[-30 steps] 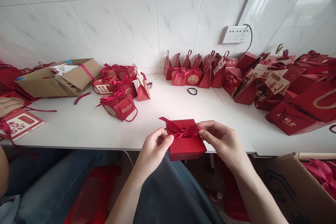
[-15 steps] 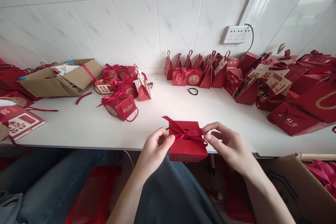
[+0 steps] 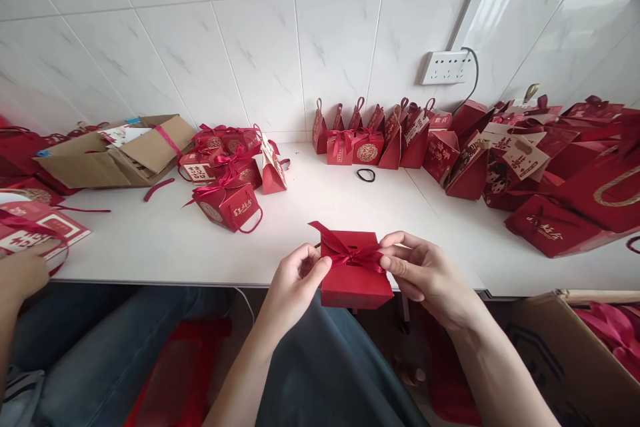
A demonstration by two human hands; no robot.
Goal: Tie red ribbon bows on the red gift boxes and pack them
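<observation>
A small red gift box (image 3: 356, 290) sits at the table's front edge, between my two hands. Across its top lies a shiny red ribbon (image 3: 353, 256) tied in a bow, one tail pointing up to the left. My left hand (image 3: 303, 280) pinches the bow's left side between thumb and forefinger at the box's left edge. On the other side, my right hand (image 3: 417, 270) pinches the right loop of the ribbon with thumb and fingers. The box's underside is hidden.
Finished-looking red boxes (image 3: 235, 205) with ribbons stand left of centre, beside an open cardboard box (image 3: 100, 167). Triangular boxes (image 3: 393, 140) line the wall; a pile (image 3: 550, 227) fills the right. A black elastic loop (image 3: 366, 175) lies mid-table. Another person's hand (image 3: 23, 273) works at far left.
My right hand has moved slightly left and closed on the ribbon's right loop. My left hand keeps its pinch. At far left, another person's hand has come into view at a box.
</observation>
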